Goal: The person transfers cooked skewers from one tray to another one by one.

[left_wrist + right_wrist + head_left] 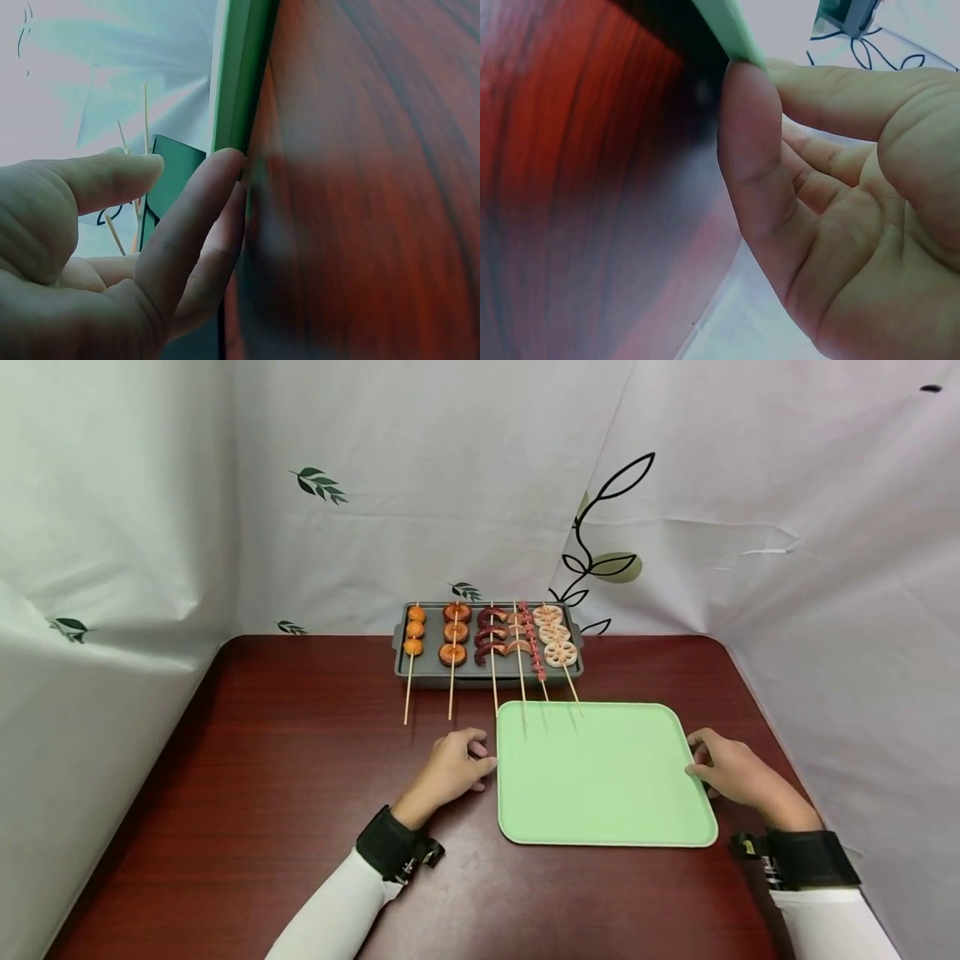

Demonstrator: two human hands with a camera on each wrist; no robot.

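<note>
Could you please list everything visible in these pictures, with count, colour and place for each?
green tray: one, pale green, near middle of the table, a hand at each side edge.
grill pan: one, dark grey, far side of the table, just behind the green tray.
skewers: six, wooden sticks with orange, brown, dark red, pink and pale food pieces, lying side by side on the grill pan, sticks pointing toward the person.
table: one, dark red wood.
backdrop cloth: white with leaf prints, around the table.
left hand: fingertips touching the tray's left edge.
right hand: fingertips touching the tray's right edge.
</note>
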